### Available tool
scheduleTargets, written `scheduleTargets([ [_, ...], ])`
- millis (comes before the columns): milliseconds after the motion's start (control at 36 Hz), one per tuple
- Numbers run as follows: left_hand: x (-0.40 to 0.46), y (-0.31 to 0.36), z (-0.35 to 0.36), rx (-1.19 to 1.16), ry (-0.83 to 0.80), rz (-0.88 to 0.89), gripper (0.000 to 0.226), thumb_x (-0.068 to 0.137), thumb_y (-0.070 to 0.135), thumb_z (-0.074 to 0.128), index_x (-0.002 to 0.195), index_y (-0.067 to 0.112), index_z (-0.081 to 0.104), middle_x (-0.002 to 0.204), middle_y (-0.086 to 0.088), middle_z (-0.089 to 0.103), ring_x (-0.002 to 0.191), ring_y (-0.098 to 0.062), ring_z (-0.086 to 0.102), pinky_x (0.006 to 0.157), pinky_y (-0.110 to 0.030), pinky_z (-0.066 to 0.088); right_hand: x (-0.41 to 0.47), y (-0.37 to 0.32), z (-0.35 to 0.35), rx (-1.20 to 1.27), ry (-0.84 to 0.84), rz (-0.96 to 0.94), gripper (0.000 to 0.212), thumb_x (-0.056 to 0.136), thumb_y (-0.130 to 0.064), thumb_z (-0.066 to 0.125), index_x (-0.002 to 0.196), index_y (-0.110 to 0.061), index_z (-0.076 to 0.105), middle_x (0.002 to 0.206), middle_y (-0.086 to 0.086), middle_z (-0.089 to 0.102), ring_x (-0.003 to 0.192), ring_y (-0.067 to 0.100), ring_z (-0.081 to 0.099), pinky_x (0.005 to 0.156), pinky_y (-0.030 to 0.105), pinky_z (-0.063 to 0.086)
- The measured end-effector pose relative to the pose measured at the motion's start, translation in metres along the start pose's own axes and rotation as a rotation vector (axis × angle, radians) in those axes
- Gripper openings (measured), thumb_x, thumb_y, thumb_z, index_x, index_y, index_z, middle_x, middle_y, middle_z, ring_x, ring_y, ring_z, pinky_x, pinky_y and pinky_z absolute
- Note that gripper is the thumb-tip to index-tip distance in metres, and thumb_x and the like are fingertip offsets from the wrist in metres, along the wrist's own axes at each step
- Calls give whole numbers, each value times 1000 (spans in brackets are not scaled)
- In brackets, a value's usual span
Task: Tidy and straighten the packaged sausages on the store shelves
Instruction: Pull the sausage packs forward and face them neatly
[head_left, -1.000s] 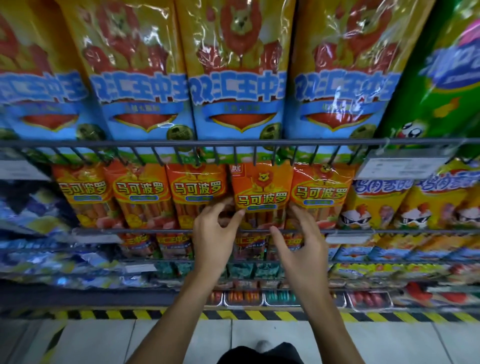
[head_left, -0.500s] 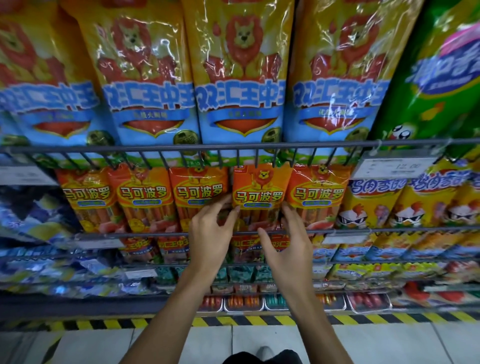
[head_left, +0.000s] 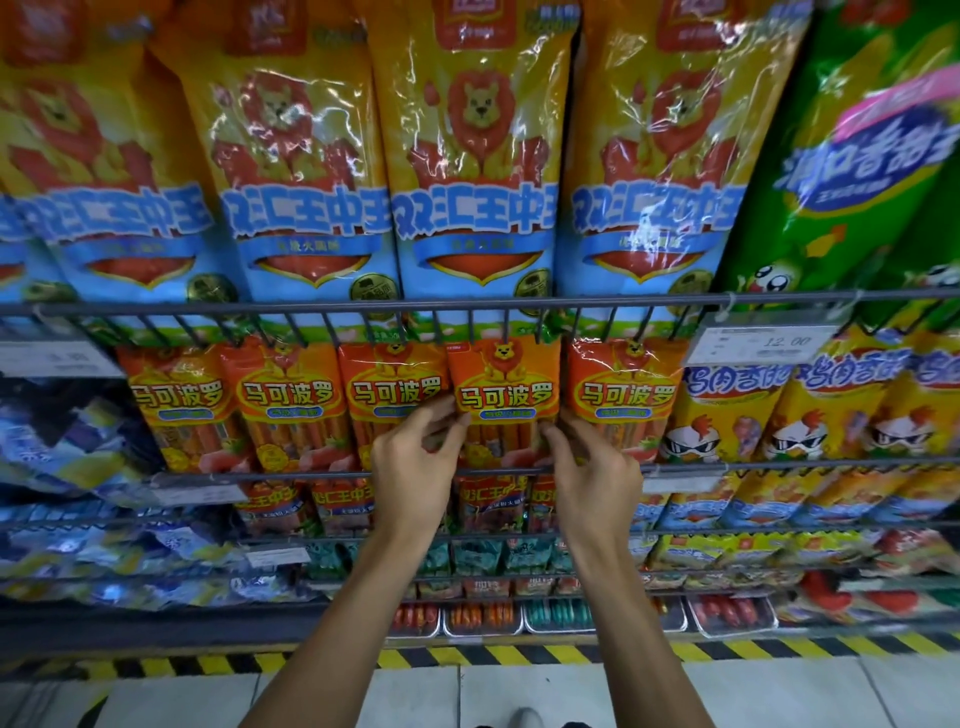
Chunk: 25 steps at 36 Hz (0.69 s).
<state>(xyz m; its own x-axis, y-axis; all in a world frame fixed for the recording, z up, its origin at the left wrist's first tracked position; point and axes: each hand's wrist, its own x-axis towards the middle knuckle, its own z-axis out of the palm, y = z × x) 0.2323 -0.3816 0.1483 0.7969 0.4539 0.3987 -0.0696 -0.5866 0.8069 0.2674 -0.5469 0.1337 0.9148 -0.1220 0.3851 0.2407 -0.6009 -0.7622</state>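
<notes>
The left hand (head_left: 413, 460) and right hand (head_left: 592, 467) hide the lower part of the orange sausage pack (head_left: 504, 395). At 12 o'clock, the big lion packs (head_left: 472, 171) are cut off. The left price tag (head_left: 57, 358) is too blurred to read.

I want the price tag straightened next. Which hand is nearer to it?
Right. The right hand grips an orange sausage pack, below-left of the price tag; the left hand holds the pack's far side.

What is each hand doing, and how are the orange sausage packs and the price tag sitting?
Left hand: pinches the left edge of the held pack.
Right hand: pinches its right edge.
Held pack: upright, sitting in front of its neighbours.
Other orange packs: upright in a row.
Price tag: clipped to the shelf rail.
</notes>
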Motion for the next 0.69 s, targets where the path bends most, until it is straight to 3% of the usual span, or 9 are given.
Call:
scheduleTargets([
  [111, -2, -7, -1, 21, -31, -2, 33, 88, 21, 77, 120, 13, 73, 108, 6, 75, 94, -1, 70, 88, -22, 58, -2, 3, 1, -4, -45, 32, 24, 94, -30, 71, 115, -21, 76, 91, -7, 77, 74, 10, 71, 66, 31, 60],
  [306, -6, -11, 2, 65, -18, 60, 34, 92, 22, 73, 125, 15, 71, 114, 7, 74, 87, -1, 67, 80, -26, 60, 2, 5, -3, -68, -94, 9, 23, 94, -32, 70, 112, -19, 77, 90, -4, 78, 75, 11, 72, 66, 29, 60],
  [333, -7, -11, 2, 63, -25, 79, 36, 94, 20, 71, 129, 15, 68, 119, 6, 72, 91, -1, 66, 82, -23, 59, 2, 6, -4, -65, -100, 8, 23, 95, -32, 70, 112, -19, 76, 90, -5, 78, 76, 11, 73, 68, 32, 62],
  [389, -10, -9, 0, 48, -59, 167, 40, 96, 12, 66, 136, 14, 63, 134, 3, 63, 115, -5, 61, 95, -13, 50, -3, 9, -5, -54, -108, -3, 25, 95, -33, 69, 115, -19, 75, 95, -6, 78, 82, 9, 73, 73, 33, 62],
  [472, -13, -10, -4, 98, -104, 317, 42, 97, 8, 64, 138, 15, 61, 154, 2, 45, 141, -13, 42, 111, -15, 35, -23, 9, -9, -10, -51, -29, 37, 94, -32, 69, 128, -17, 69, 116, -10, 72, 103, 3, 67, 92, 23, 56],
  [556, -11, -12, -7, 184, -155, 361, 53, 98, 11, 63, 148, 21, 49, 162, 5, 32, 153, -18, 21, 124, -29, 21, -34, 6, -11, 32, 6, -166, 44, 94, -18, 68, 138, -13, 60, 140, -5, 59, 133, 1, 49, 111, 14, 36],
  [694, -5, -7, -3, 349, -261, 477, 64, 101, 21, 61, 157, 22, 31, 168, 3, 16, 157, -27, 3, 126, -48, 10, -17, -5, 1, 67, -95, -370, 57, 100, -5, 58, 153, -7, 37, 162, 4, 33, 152, 20, 26, 123, 34, 25],
])
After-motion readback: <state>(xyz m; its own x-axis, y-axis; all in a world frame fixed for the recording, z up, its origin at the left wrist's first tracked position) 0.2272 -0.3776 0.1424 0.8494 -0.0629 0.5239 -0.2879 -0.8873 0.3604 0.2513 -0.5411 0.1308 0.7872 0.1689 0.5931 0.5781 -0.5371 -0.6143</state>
